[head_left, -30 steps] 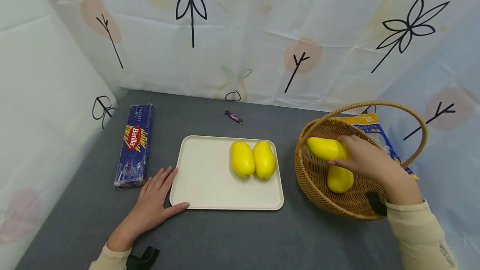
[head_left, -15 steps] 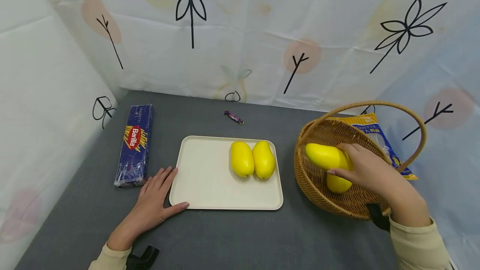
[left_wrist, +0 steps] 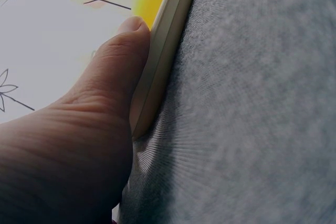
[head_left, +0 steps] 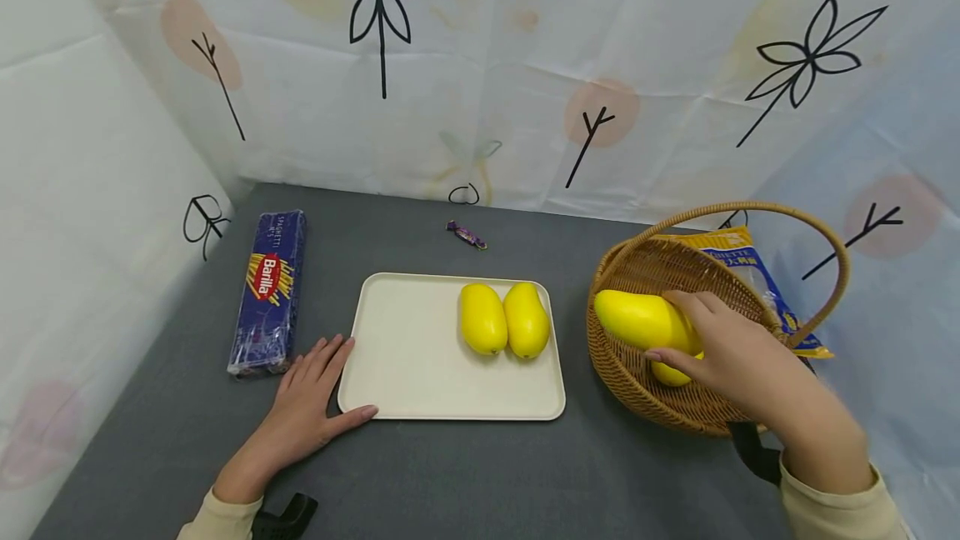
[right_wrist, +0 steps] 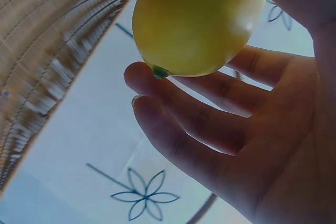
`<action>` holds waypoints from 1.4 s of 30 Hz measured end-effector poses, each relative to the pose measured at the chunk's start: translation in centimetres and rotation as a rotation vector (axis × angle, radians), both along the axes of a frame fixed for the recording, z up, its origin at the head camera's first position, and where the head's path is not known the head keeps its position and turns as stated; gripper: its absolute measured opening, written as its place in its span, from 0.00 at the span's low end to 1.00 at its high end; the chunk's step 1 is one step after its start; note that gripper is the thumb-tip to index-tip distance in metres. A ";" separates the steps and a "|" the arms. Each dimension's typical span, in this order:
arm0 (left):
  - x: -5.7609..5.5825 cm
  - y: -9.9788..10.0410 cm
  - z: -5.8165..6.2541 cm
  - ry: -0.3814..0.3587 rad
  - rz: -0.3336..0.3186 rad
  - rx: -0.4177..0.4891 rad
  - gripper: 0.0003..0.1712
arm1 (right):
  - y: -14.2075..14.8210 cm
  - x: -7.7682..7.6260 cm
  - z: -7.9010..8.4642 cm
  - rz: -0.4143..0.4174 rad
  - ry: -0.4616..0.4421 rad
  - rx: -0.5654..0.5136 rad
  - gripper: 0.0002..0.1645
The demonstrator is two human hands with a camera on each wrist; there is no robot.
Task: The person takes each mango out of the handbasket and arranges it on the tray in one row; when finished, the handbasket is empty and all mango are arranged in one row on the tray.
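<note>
My right hand (head_left: 738, 357) grips a yellow mango (head_left: 637, 317) between thumb and fingers, over the wicker basket (head_left: 626, 386). In the right wrist view the mango's green stem end (right_wrist: 160, 72) shows close to the fingers. Another yellow mango (head_left: 670, 374) lies in the basket, mostly covered by the held one. On the cream tray (head_left: 412, 348), two yellow mangoes, one left (head_left: 483, 319) and one right (head_left: 527, 320), lie side by side at the right end. My left hand (head_left: 311, 402) rests with spread fingers at the tray's left edge, thumb (left_wrist: 123, 51) on its near corner.
A blue Barilla spaghetti pack (head_left: 268, 294) lies left of the tray. Beyond the tray is a purple wrapped candy (head_left: 467, 235). A blue and yellow bag (head_left: 750, 265) lies behind the basket, whose tall handle (head_left: 832, 248) arches over its right side. Patterned cloth walls (head_left: 480, 65) surround the table.
My right hand has lifted the mango a little and drawn it left and toward the basket's near-left rim. My left hand and the tray have stayed in place.
</note>
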State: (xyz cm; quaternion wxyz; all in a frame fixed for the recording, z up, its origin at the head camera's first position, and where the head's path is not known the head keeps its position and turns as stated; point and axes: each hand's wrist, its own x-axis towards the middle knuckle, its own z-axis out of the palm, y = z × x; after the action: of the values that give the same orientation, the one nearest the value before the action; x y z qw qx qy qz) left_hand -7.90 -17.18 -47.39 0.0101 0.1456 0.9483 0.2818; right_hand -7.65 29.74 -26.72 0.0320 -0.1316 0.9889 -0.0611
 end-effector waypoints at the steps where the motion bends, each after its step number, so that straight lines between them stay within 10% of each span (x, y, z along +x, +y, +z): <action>1: 0.0 0.0 0.0 0.000 0.000 0.000 0.57 | -0.3 0.2 0.1 0.002 0.011 -0.001 0.47; 21: 0.0 0.0 -0.1 0.000 0.002 -0.010 0.57 | -5.9 0.8 -0.2 0.127 0.154 -0.109 0.40; 42: 0.1 -0.2 -0.2 0.010 0.001 -0.004 0.56 | -11.9 -2.1 -5.1 0.293 0.230 -0.082 0.39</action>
State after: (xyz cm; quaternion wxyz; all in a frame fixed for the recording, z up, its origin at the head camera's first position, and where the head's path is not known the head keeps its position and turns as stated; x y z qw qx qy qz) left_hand -7.80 -17.33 -47.62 0.0057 0.1467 0.9490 0.2791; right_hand -9.75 17.88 -31.85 -0.0783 -0.2813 0.9530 -0.0807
